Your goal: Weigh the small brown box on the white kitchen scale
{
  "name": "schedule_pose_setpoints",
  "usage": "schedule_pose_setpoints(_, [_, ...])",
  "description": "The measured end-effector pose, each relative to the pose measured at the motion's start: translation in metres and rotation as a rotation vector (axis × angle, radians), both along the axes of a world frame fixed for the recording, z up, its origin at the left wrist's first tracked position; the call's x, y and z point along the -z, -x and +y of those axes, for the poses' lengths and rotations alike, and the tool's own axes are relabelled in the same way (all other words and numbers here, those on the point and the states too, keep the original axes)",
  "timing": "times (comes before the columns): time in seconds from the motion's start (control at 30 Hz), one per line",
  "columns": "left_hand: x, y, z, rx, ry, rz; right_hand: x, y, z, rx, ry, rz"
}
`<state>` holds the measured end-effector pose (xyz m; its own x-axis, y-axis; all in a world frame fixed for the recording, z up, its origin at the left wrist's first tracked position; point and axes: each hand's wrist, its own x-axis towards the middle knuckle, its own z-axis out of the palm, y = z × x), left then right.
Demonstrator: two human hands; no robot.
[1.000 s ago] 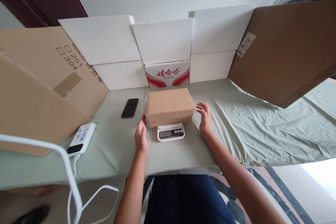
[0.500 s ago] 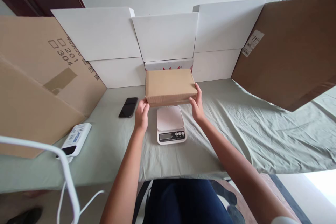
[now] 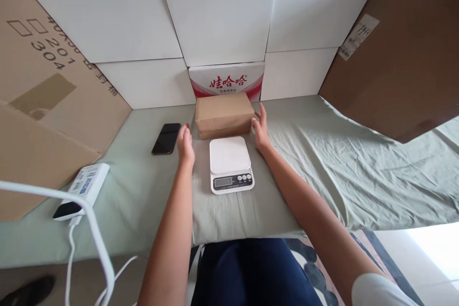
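A brown cardboard box (image 3: 225, 114) rests on the green cloth, right behind a white kitchen scale (image 3: 230, 157) whose display faces me. To the left of the box, my left hand (image 3: 185, 146) is open and apart from it, with nothing in it. My right hand (image 3: 260, 128) is open at the box's right side; its fingertips are close to the edge, and I cannot tell if they touch. A black smartphone (image 3: 167, 138) lies flat just left of my left hand.
Large cardboard panels stand at the left (image 3: 43, 91) and right (image 3: 390, 52). White panels (image 3: 218, 19) and a red-and-white printed box (image 3: 226, 80) form the back. A white power strip (image 3: 82, 189) lies at left, with a thick white cable (image 3: 89, 220) looping in front.
The cardboard box has come down from my hands onto the cloth behind the scale. My left hand has let go and moved left; my right hand has loosened. The view has tilted downward.
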<state>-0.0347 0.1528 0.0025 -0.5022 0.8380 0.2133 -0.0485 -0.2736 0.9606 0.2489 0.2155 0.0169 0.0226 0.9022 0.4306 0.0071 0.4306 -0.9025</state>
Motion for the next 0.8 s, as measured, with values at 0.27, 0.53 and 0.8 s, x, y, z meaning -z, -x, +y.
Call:
schedule_pose_setpoints(0.27, [-0.019, 0.009, -0.01, -0.024, 0.038, -0.176, 0.006, -0.014, -0.005, -0.004, 0.071, 0.012])
schedule_pose_setpoints(0.53, [-0.013, -0.021, -0.004, 0.129, 0.028, -0.106, 0.006, 0.003, -0.013, -0.137, -0.02, -0.089])
schedule_pose_setpoints(0.8, [-0.011, -0.021, -0.006, 0.126, 0.003, -0.066, 0.005, 0.0, -0.012, -0.085, -0.031, -0.061])
